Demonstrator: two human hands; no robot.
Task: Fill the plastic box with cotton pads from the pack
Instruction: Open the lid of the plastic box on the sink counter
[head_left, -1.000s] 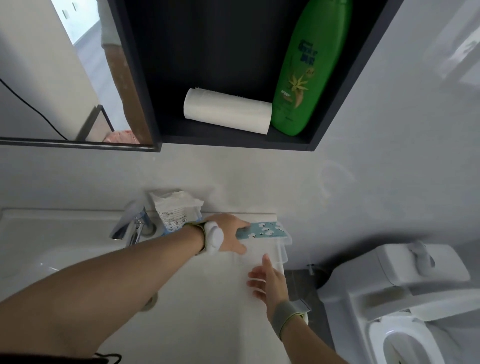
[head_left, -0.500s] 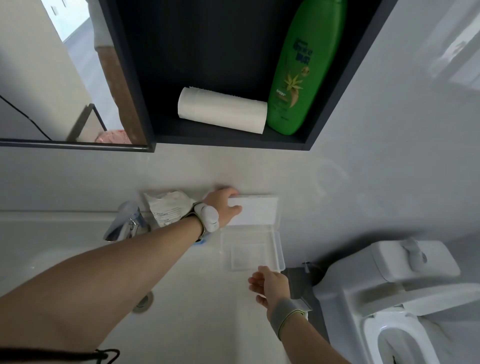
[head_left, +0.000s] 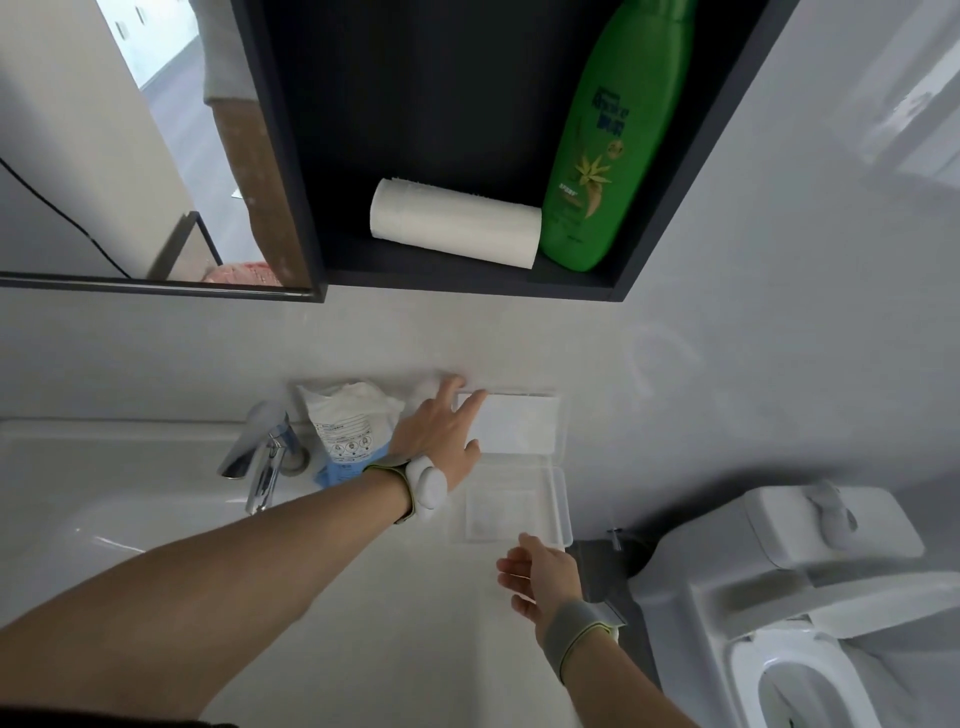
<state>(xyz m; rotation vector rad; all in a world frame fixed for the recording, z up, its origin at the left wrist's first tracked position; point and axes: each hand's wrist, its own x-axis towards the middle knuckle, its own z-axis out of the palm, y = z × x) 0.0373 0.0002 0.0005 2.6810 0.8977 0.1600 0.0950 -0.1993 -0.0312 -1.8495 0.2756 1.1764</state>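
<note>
The left hand (head_left: 439, 434) reaches forward across the pale table (head_left: 363, 597), fingers spread and nearly straight, the fingertips resting on the near-left corner of the open lid (head_left: 517, 423) of the clear rectangular plastic box (head_left: 511, 506). That lid stands tilted back against the grey wall, just beyond the fingers, and looks white on its inner face. The box's shallow transparent base lies flat on the table directly below the left wrist's right side; whether anything is inside it is hard to tell, since only a faint pale square shows through the bottom. A white device on a green-edged strap sits on the left wrist.

Just to the left of the left hand, touching the wall, slumps the crumpled white plastic pack of cotton pads (head_left: 350, 421), its top torn open and printed text and small icons on its front; a blue patch shows at its lower edge.

The right hand (head_left: 540, 577) hovers near the front-right corner of the box base, fingers relaxed and apart, holding nothing and not clearly touching the box. A grey band wraps its wrist.

Further left of the pack stands a chrome tap (head_left: 260, 462) over the white sink (head_left: 104, 467).
</note>
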